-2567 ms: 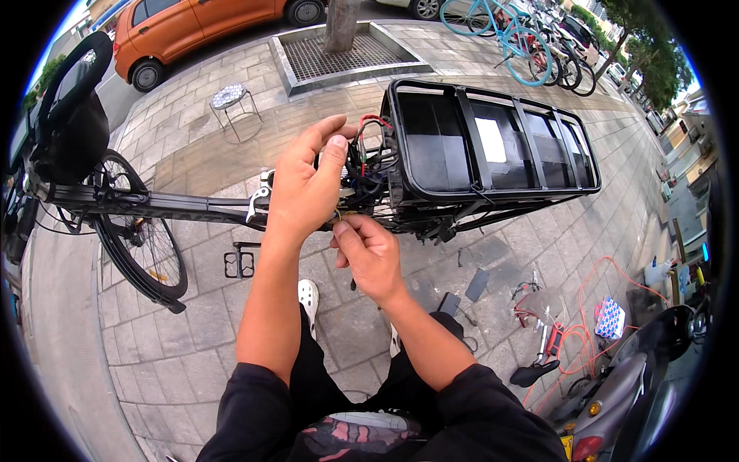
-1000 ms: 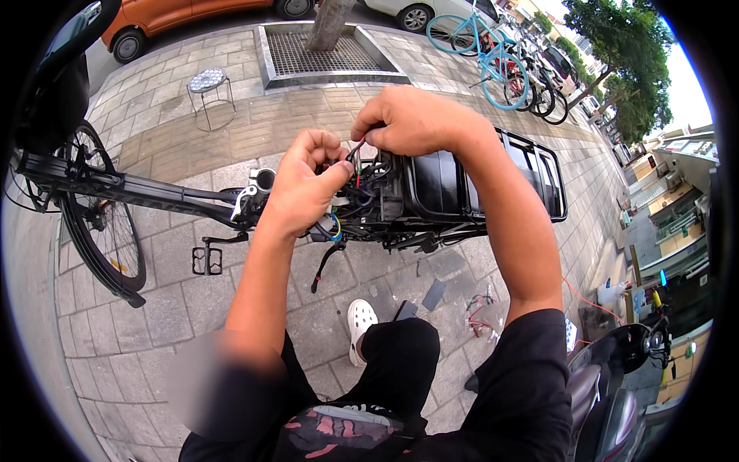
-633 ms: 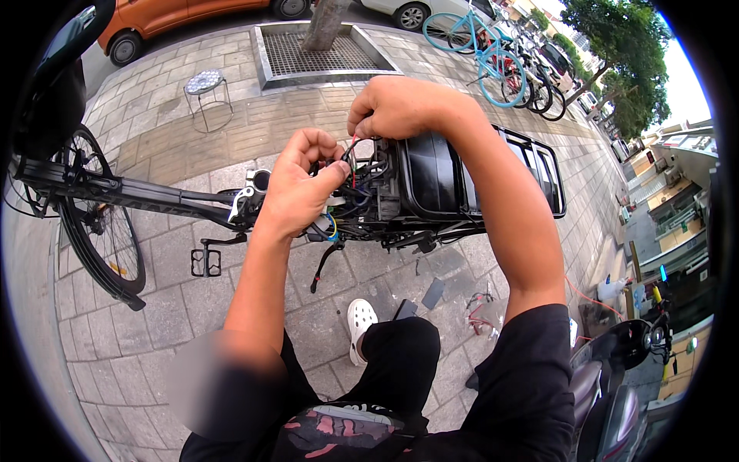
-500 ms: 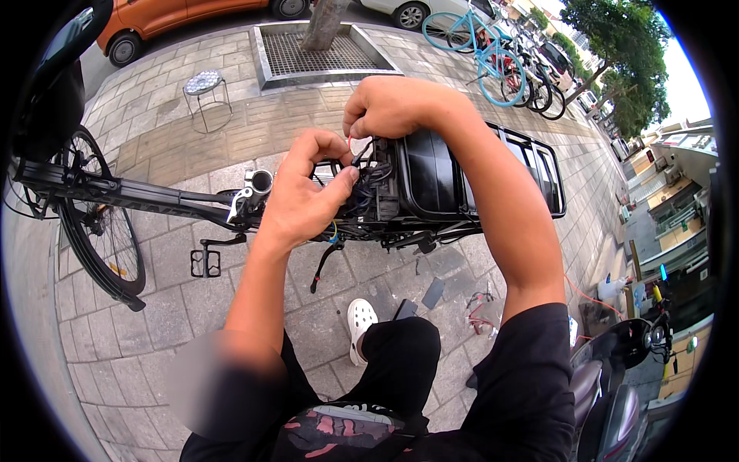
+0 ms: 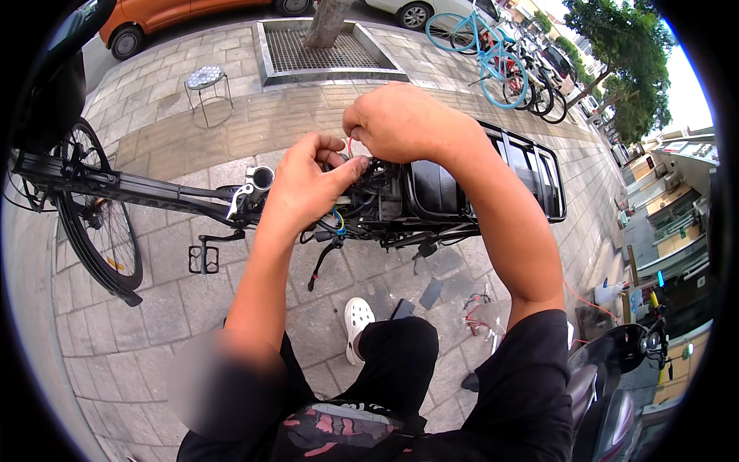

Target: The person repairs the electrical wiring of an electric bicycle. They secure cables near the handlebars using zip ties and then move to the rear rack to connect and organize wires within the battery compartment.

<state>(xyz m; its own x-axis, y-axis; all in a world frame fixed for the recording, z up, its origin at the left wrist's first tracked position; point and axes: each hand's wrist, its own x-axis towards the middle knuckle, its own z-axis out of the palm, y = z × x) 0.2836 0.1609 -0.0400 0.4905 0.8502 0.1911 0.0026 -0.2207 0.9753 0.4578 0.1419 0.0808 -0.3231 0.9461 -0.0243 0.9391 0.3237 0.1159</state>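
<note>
Your left hand (image 5: 308, 192) stays clamped on the wire bundle (image 5: 339, 223) beside the black battery tray (image 5: 477, 181); your right hand (image 5: 400, 123), risen to 12 o'clock since earlier, now pinches a red wire (image 5: 349, 146), so untangling continues.

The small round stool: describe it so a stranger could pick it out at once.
Start at the metal tree grate at the top of the pavement. Just left of it stands the small round stool, alone on the paving. Its thin metal legs and pale patterned seat set it apart from the bicycles nearby.
</note>
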